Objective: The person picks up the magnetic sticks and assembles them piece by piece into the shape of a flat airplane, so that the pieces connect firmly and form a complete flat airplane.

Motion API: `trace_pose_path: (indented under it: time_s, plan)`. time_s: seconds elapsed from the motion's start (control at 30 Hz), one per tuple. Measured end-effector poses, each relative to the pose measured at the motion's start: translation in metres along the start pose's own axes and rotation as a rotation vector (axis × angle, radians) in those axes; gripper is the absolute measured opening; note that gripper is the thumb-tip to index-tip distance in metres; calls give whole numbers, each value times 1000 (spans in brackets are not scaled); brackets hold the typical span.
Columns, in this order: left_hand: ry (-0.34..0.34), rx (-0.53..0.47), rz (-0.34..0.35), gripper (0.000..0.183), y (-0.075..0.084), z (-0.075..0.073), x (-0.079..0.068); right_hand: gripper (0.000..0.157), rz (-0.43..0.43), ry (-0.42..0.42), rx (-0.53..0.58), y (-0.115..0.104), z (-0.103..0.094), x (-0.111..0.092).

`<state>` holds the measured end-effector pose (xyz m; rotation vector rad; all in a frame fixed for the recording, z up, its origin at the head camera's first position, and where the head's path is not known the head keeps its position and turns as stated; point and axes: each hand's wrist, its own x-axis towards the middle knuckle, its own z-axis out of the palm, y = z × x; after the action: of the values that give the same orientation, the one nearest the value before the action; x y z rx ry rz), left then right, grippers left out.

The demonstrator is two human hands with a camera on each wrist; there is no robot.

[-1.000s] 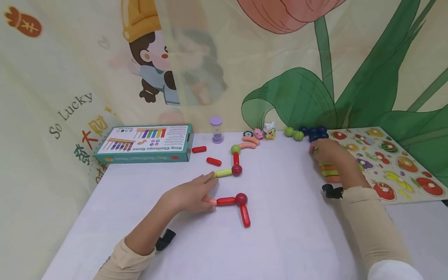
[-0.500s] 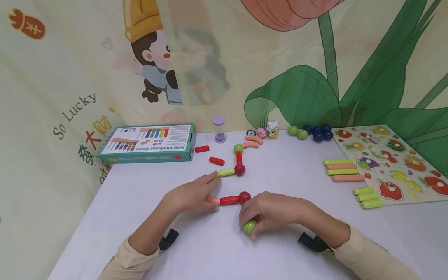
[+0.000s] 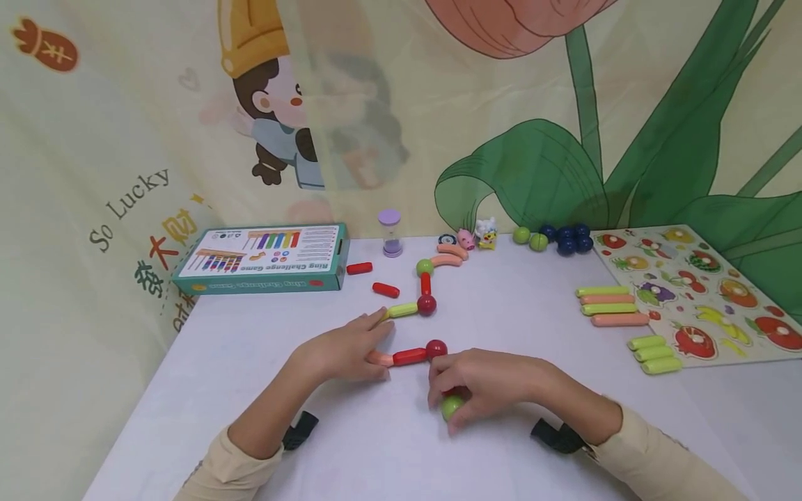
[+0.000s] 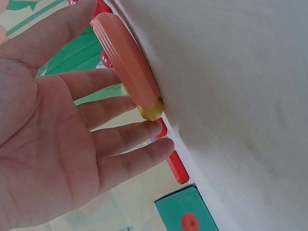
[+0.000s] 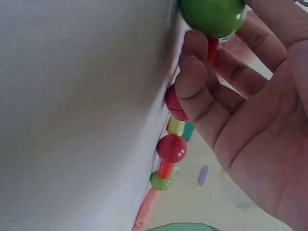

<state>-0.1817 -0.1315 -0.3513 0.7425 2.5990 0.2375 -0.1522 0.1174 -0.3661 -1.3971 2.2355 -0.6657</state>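
Observation:
My right hand (image 3: 485,383) pinches a green ball (image 5: 214,14) at the near end of a short red rod (image 5: 212,50), mostly covered by the fingers. Beyond it, a dark red ball (image 3: 436,349) joins a longer red rod (image 3: 410,356). My left hand (image 3: 344,348) lies with straight, spread fingers against a curved orange stick (image 4: 126,57) and the yellow piece (image 4: 151,110) at its end. From there a yellow-green rod (image 3: 404,310) leads to another dark red ball (image 3: 427,305), then a red rod (image 3: 426,284) and a green ball (image 3: 425,267).
Two loose red rods (image 3: 385,290) lie near a green game box (image 3: 260,259) and an hourglass (image 3: 390,233). Curved orange sticks (image 3: 447,259), small figurines (image 3: 486,234), and green and blue balls (image 3: 566,245) line the back. Yellow-green rods (image 3: 658,355) lie by a fruit-picture board (image 3: 664,259).
My right hand has come from near the blue balls at the back right to the chain's near end, bringing a green ball against the red rod. The left hand stays in place.

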Motion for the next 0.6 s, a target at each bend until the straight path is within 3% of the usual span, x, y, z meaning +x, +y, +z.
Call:
trace_pose_path:
  time_s: [0.1,0.17,0.27,0.33,0.43,0.5,0.6]
  plan:
    - [-3,4,-2,81,0,0,0,31,34,65,9,7,-17,1]
    - [1,11,-3,81,0,-1,1,26,86,188,-37,21,-38,5]
    - [5,13,-10,81,-1,0,0,23,249,413,-178,56,-73,19]
    - [6,9,-13,80,-1,0,0,25,389,486,-258,81,-91,30]
    - [2,0,-10,80,0,2,0,26,569,437,-335,108,-105,42]
    - [1,1,-6,80,0,2,0,25,633,379,-378,119,-107,46]
    - [5,7,-4,80,0,2,0,21,713,371,-423,126,-105,45]
